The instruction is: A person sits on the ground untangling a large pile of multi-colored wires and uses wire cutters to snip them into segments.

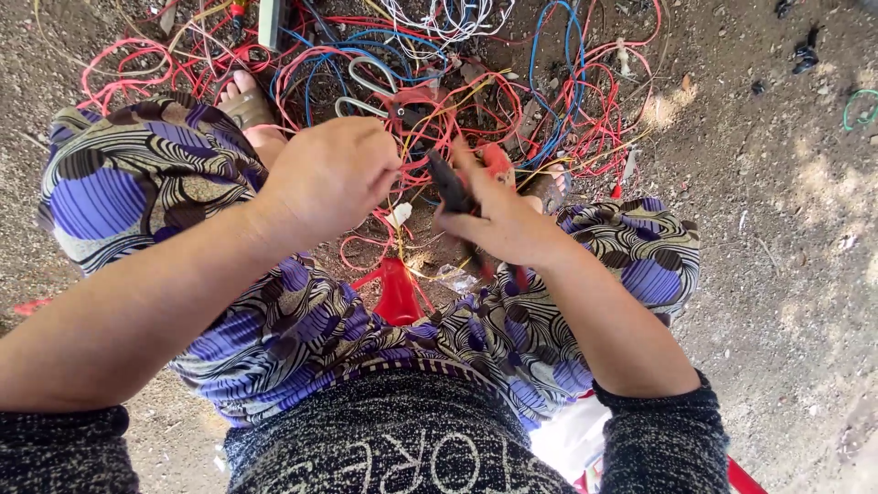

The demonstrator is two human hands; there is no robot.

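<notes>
The person's left hand (pixel 331 176) is curled into a loose fist, its fingers pinched together on a thin wire (pixel 399 187) that runs toward the other hand. The right hand (pixel 498 222) is clamped around the handles of a dark pair of pliers (pixel 451 186), whose nose points toward eleven o'clock and meets the wire just beside the left fingertips.

Beyond both hands, from ten to two o'clock, a tangle of red, blue, white and yellow wires (pixel 549 110) lies heaped on the bare dirt ground (pixel 786 238). A pair of scissors (pixel 370 87) with pale loops and a red pivot rests in the heap at twelve o'clock of the left hand. A sandalled foot (pixel 245 105) sits among the cables at eleven o'clock, partly covered by them.

Below the hands, a purple, black and cream patterned skirt (pixel 302 320) spreads over both knees, and between the knees a red plastic piece (pixel 398 293) shows at six o'clock of the pliers. A short green wire (pixel 858 108) lies well apart at three o'clock, near the frame edge.
</notes>
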